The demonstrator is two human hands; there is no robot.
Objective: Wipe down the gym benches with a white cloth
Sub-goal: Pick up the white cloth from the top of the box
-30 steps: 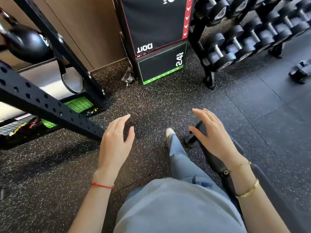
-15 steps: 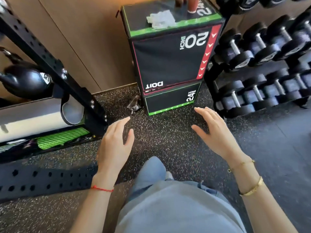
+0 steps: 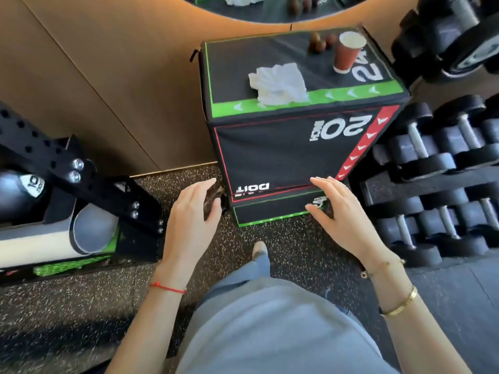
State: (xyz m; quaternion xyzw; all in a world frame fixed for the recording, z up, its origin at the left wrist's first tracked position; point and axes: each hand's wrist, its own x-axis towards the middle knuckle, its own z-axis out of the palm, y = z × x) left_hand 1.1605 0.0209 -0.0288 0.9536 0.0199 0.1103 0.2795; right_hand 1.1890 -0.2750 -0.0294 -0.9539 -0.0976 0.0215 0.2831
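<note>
Both hands are out in front, palms down, fingers relaxed and slightly spread, each grip holding nothing. The left hand (image 3: 193, 211) hovers over the speckled floor (image 3: 67, 314) just left of the plyo box (image 3: 283, 152); the right hand (image 3: 343, 214) is in front of the box's lower right corner (can't tell if it touches).

One white cloth (image 3: 279, 83) lies crumpled on top of the box, near its front green edge. Further back on the same top: one red paper cup (image 3: 347, 52), upright, and three small brown round things (image 3: 320, 41) just left of it.

Dumbbell rack (image 3: 442, 157) is on the right, a black perforated rack beam (image 3: 62, 168) and a rolled mat (image 3: 54, 244) on the left. Wooden wall (image 3: 94, 76) behind.
</note>
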